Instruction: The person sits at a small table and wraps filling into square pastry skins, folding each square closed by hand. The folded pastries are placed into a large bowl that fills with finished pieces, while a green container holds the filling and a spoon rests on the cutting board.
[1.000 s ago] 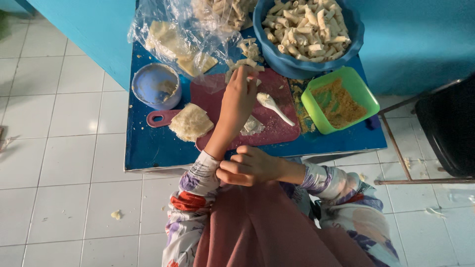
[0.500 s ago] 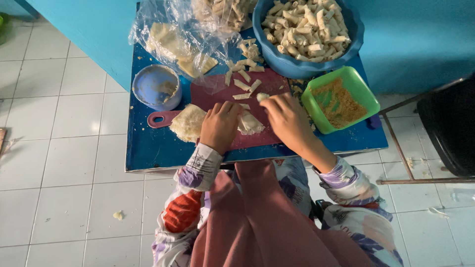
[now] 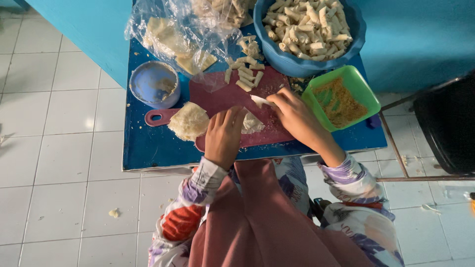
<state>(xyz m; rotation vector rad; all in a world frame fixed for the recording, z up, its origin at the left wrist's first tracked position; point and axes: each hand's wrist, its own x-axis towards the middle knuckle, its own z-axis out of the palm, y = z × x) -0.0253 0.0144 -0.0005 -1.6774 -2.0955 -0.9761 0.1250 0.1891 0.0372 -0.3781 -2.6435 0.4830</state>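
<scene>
White floor tiles (image 3: 59, 148) surround a small blue counter (image 3: 148, 148), seen from directly above by the person working at it. Nearest the viewer are a dusty pink garment and patterned sleeves reaching forward. On the counter lies a dark red cutting board (image 3: 222, 96) with a handle pointing left. The left hand (image 3: 223, 136) rests flat, fingers spread loosely, pressing on a pale wrapper sheet (image 3: 252, 122) on the board; it grips nothing. The right hand (image 3: 292, 111) is partly curled, its fingertips pinching a small white roll (image 3: 261, 101) just above that sheet. Left of the left hand, a stack of unused wrappers (image 3: 189, 121) overlaps the board's edge, so a good share of the rolling appears to be left. Toward the board's far edge sit several finished short rolls (image 3: 246, 76). Right of the right hand is a green square tub (image 3: 356, 81) holding brownish-orange filling, seemingly shallow. At the far left stands a small round blue cup (image 3: 154, 84) with a pale smear inside. Beyond it, a crumpled clear plastic bag (image 3: 183, 34) holds more flat wrappers and drapes onto the board's far edge, crowding that end. Farthest away, a large blue bowl (image 3: 282, 57) is heaped with many finished rolls, suggesting much is already done. A dark chair (image 3: 445, 128) stands at the right.
</scene>
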